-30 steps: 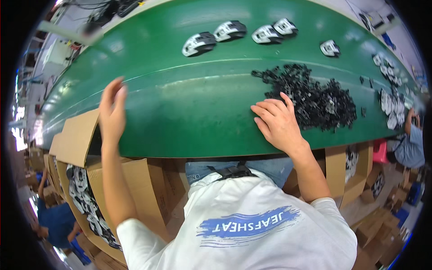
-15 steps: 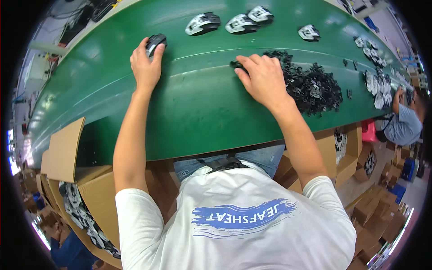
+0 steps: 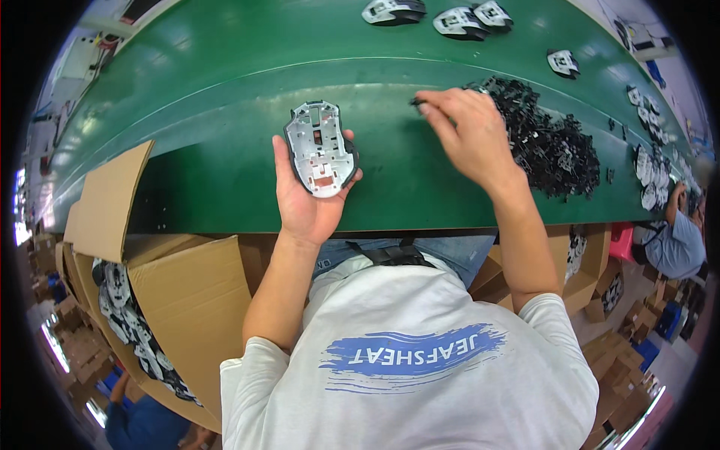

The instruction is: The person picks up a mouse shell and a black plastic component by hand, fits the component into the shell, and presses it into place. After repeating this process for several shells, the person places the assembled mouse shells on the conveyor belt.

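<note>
My left hand (image 3: pixel 309 214) holds a computer mouse shell (image 3: pixel 321 150) from below, its hollow white inside facing up and its rim black. The palm lies under the shell, with the thumb on one side and fingers curled round the other. To the right, my right hand (image 3: pixel 474 133) pinches a small black plastic part (image 3: pixel 418 101) between thumb and fingertips, apart from the shell. Just beyond that hand lies a heap of small black plastic parts (image 3: pixel 559 150) on the green work table (image 3: pixel 420 199).
More white-and-black mouse shells (image 3: pixel 459 24) lie along the far side, with another group (image 3: pixel 651 176) at the right. An open cardboard box (image 3: pixel 191 300) of shells stands at the near left. A co-worker (image 3: pixel 671 240) sits at the far right beside a red stool (image 3: pixel 622 244).
My left hand has come back toward me and turned palm up, so the shell's inside now shows. My right hand has drawn slightly away from the heap with the small part.
</note>
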A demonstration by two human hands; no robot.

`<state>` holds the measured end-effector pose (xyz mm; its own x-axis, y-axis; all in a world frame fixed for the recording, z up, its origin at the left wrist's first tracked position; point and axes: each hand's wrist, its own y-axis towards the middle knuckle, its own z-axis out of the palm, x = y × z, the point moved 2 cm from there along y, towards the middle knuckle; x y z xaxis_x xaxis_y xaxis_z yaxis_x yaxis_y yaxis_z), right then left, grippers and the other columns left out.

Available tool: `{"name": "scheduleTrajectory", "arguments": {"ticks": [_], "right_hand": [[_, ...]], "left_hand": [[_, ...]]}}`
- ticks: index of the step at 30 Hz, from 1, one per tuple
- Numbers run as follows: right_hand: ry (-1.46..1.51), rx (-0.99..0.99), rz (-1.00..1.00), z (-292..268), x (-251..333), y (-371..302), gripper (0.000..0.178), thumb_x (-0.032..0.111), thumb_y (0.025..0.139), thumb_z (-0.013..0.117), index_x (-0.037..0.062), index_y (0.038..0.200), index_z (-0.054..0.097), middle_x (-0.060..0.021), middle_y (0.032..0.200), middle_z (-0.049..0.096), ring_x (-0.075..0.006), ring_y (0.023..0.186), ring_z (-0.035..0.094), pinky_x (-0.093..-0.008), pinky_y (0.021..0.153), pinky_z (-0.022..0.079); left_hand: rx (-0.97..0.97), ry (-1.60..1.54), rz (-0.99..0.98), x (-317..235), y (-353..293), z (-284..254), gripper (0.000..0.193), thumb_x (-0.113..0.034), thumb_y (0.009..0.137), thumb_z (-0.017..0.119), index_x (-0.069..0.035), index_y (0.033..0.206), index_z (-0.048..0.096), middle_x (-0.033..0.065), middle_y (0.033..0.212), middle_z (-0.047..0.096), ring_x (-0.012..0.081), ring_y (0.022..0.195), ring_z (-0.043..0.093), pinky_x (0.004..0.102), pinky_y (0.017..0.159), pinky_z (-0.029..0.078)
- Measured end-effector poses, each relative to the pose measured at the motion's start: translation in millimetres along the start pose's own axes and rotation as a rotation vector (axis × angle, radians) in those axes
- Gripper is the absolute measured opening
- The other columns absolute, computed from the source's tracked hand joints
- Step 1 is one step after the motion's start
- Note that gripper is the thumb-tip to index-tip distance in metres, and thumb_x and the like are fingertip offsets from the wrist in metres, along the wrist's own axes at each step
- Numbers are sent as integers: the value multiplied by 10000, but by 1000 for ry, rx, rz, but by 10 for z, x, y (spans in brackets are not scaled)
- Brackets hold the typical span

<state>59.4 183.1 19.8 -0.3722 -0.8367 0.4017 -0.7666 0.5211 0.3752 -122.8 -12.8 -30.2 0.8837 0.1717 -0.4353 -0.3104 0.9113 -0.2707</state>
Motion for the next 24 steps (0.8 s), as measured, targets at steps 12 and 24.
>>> {"name": "scheduleTrajectory", "arguments": {"ticks": [12,24], "right_hand": [[670,-118,376,-57,568,-306,123,134,901,834,26,936,789,-63,858,748,-178,719,696,-318,681,548],[319,-74,145,-102,512,-402,85,158,879,808,92,869,756,-24,796,703,-235,709,677,-387,682,483]], "left_hand": [[128,336,40,515,4,579,718,-648,1145,272,-114,1561,514,66,1523,601,241,1409,567,442,1202,434],[17,331,-57,587,-82,593,642,-557,1182,257,-100,1527,549,55,1448,660,202,1343,616,401,1161,473]]}}
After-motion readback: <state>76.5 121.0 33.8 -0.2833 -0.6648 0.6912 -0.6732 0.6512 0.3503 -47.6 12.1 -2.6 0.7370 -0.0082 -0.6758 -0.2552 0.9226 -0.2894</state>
